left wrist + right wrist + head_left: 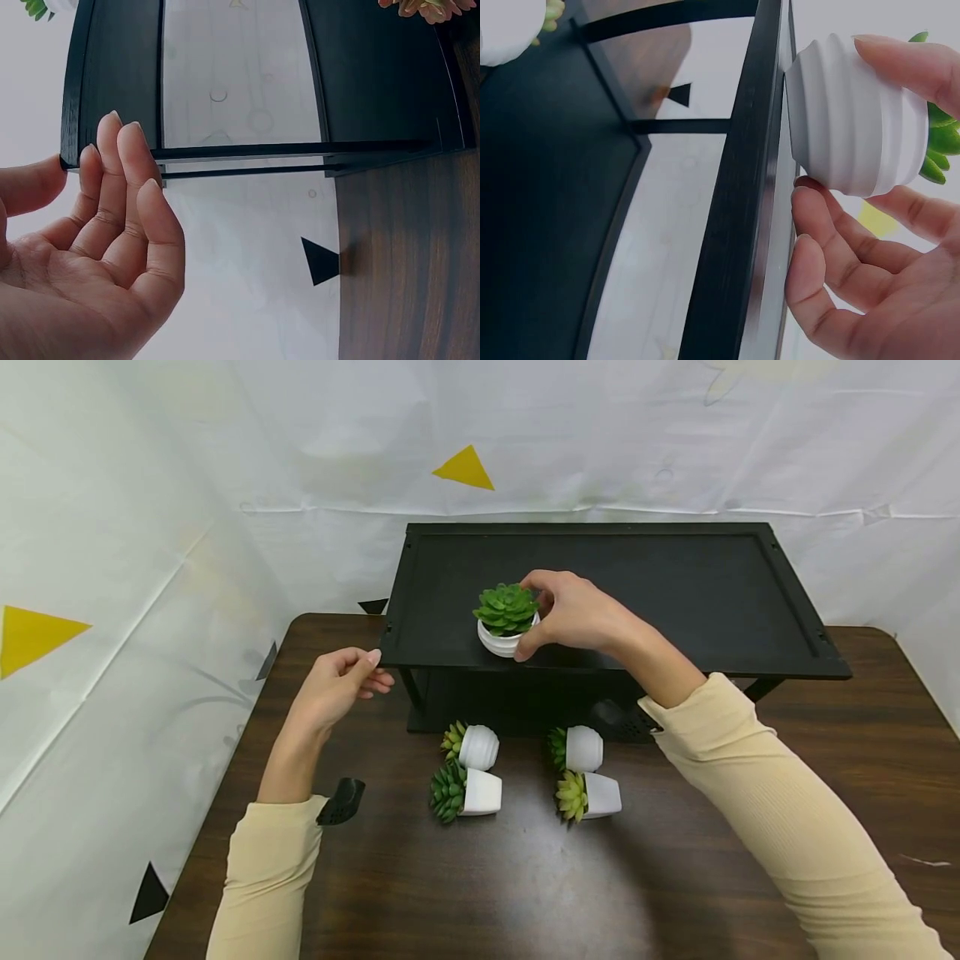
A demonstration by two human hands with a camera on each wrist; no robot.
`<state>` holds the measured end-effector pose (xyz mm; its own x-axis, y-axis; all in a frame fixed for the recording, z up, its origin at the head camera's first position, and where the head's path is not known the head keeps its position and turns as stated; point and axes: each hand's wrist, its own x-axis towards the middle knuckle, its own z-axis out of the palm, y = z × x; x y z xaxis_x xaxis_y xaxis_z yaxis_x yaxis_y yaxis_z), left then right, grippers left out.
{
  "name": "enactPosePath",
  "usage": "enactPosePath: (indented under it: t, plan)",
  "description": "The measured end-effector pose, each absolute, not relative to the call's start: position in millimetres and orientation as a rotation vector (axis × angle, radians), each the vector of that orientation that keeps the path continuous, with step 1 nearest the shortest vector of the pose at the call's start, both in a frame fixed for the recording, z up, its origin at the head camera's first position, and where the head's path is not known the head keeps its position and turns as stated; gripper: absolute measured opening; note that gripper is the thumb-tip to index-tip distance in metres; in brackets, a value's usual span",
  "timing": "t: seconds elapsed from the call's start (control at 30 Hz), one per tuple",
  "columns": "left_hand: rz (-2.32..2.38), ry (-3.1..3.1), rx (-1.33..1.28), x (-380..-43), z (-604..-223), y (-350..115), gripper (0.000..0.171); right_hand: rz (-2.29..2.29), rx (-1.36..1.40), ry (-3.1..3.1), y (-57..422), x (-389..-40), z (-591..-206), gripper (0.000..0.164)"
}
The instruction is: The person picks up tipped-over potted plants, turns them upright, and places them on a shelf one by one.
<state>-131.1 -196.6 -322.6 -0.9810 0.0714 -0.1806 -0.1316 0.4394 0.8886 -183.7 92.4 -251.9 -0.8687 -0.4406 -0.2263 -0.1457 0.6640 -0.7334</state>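
One plant (507, 608) is apparently being placed on or just above the shelf (667, 585) top, right hand (581, 610) gripping its pot (497, 642), left hand (330, 687) touching the shelf's left corner, fingers loose, next move likely needing seating, then release.

To the right of the right hand (573, 610) gripping the succulent (505, 612), room runs along the black shelf (675, 585). Leftward, the left hand (330, 689) obstructs the front corner; below, nearer the person, four tipped pots (481, 792) obstruct the table (510, 893).
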Motion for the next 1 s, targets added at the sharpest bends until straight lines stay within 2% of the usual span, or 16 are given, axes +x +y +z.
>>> enactPosePath:
  t: [1.0]
  plan:
    - [1.575, 2.495, -0.025, -130.9, -323.4, -195.1, 0.036, -1.115, -0.48, 2.434, 60.5, -189.7, -256.6, 0.074]
